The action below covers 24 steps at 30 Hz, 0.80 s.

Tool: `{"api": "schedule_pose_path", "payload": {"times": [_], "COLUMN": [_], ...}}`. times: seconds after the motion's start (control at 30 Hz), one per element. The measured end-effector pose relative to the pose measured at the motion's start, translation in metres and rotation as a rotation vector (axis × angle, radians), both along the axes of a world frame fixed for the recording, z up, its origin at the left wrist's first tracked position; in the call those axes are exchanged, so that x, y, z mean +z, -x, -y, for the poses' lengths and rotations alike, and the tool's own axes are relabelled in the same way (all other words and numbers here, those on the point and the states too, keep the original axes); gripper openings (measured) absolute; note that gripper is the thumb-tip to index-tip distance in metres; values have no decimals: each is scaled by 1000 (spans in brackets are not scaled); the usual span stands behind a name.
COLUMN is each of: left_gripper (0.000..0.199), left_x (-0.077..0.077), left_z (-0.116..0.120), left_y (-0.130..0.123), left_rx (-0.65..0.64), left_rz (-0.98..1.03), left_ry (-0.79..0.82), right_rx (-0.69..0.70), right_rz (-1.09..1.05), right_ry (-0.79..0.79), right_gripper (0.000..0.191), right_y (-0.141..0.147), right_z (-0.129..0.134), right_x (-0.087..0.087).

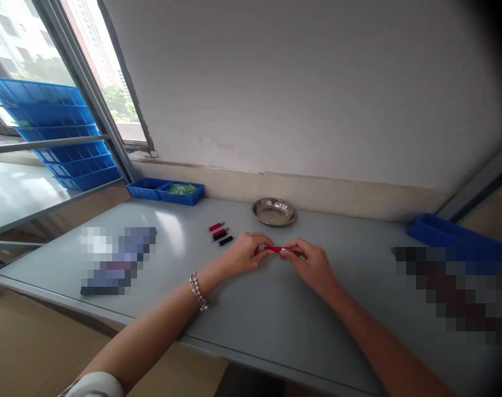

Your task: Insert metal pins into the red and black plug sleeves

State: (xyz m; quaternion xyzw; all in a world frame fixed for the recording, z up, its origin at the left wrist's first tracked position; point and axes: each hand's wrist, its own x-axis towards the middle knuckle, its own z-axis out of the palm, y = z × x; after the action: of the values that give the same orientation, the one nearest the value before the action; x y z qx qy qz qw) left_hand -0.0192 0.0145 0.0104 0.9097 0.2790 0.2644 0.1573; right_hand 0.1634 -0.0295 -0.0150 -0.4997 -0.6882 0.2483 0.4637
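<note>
A small red cylinder with a metal tip (274, 250) is held between my two hands over the grey table (251, 309). My left hand (251, 252) pinches its left end, and my right hand (308, 260) grips the metal end on the right. Left of my hands lie several similar pieces: a red one (216, 226) at the back, a red and black pair (219, 235) in the middle, and a black one (226, 241) nearest. Behind my hands sits a round metal dish (274, 212).
Two blue bins (182, 193) stand at the back left, one holding green plastic. Stacked blue crates (73, 138) are by the window. A blue bin (461, 237) is at the right. Blurred-out items lie at the left (120, 259) and right (449, 292).
</note>
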Motion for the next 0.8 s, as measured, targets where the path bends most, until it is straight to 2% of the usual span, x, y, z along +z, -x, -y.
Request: {"api": "schedule_pose_path", "payload": {"times": [0.1,0.27,0.33,0.57,0.8], "left_gripper": [16,14,15,15,17], "left_x": [0,-1,-1,-1,-2], "left_z": [2,4,3,1,2], "left_y": [-1,-2,-1,1,0], "left_rx": [22,18,22,36,31], "left_rz": [10,-10,-17,-8,-17], "left_ry": [7,-17,-29,-47,-55], "right_rx": [-13,-47,-38,39,-7], "right_rz": [9,139,120,-163,-171], "right_ry": [10,34,37,100,109], "right_gripper": [24,36,32,24,17], "right_y": [1,1,1,3,3], "right_z": [0,-2,-3,-4,-4], "right_x": [0,0,-1,-5,-5]}}
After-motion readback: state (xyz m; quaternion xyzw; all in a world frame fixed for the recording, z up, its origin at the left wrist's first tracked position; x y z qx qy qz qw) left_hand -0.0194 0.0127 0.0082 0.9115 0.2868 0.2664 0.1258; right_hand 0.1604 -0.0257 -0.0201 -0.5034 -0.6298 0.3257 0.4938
